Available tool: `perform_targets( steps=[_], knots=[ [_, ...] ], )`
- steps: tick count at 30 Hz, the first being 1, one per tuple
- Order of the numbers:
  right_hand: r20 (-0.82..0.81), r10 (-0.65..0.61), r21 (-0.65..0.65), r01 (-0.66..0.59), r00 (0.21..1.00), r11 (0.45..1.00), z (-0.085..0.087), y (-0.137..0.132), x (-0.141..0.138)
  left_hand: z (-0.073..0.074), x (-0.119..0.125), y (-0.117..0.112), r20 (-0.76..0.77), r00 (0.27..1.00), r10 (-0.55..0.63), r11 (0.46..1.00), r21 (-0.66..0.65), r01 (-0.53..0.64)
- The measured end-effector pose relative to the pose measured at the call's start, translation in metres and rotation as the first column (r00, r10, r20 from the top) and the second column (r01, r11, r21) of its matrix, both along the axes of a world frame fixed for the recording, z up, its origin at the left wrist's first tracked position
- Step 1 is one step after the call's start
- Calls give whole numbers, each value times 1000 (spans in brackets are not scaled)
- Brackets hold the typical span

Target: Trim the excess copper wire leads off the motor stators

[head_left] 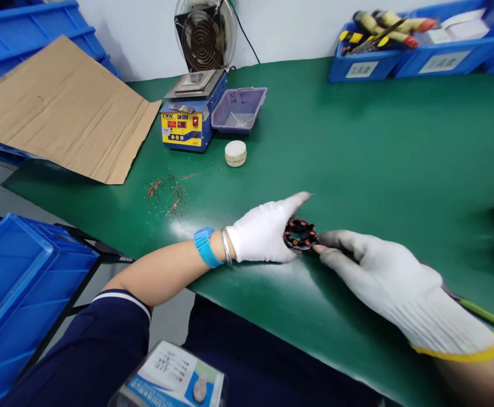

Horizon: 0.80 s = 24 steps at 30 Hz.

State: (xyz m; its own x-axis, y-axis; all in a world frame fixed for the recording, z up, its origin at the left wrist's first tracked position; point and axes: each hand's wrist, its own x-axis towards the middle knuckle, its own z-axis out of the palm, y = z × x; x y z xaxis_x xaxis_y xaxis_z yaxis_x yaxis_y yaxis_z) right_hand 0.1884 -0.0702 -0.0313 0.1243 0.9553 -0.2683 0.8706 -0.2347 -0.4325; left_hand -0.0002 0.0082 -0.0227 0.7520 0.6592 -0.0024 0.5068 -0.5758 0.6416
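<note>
A ring-shaped motor stator (300, 234) with copper windings and black parts sits between my two gloved hands, just above or on the green table (399, 158). My left hand (268, 232) is wrapped about its left side, with the thumb raised and held apart from it. At the ring's right edge, my right hand (374, 277) is closed with thumb and fingertips pinched together. Whether they pinch a wire end or the rim itself I cannot tell. Beside the right wrist lies a tool with a green handle (488, 316), partly hidden by the glove.
Copper wire scraps (173, 195) lie left of a round white container (235, 153). Behind are a blue-yellow solder pot (183, 130), a purple tray (241, 110) and a fan (204, 42). Cardboard (64, 113) covers the left corner; blue toolboxes (365, 69) stand at the back right.
</note>
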Motion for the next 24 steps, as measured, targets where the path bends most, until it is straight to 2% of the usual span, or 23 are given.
perform_targets(
  steps=[4, 7, 10, 13, 19, 22, 24],
  knots=[
    [13, 3, -95, -2, 1000, 995, 8, 3, 1, -8, 1, -2, 72, 997, -2, 999, 53, -2],
    [-122, -19, -181, -3, 992, 983, 9, 3, 4, -11, 3, -4, 130, 990, -51, 998, 53, 45],
    [-317, -79, -251, -4, 945, 968, 5, 1, 9, -8, 4, -3, 109, 988, -107, 994, 44, 102],
    [-423, -164, -291, 38, 891, 956, 4, -2, 10, -3, 5, -1, 50, 990, -133, 988, 90, 128],
    [-536, -250, -337, 67, 806, 939, 14, 0, 6, -6, 9, -2, 63, 979, -195, 976, 113, 187],
    [-601, -251, -355, 29, 759, 935, 15, 5, 10, -12, 11, -4, 63, 976, -209, 969, 147, 198],
    [-618, -225, -354, -11, 754, 935, 11, 8, 16, -15, 12, -5, 56, 978, -201, 965, 182, 188]
  ],
)
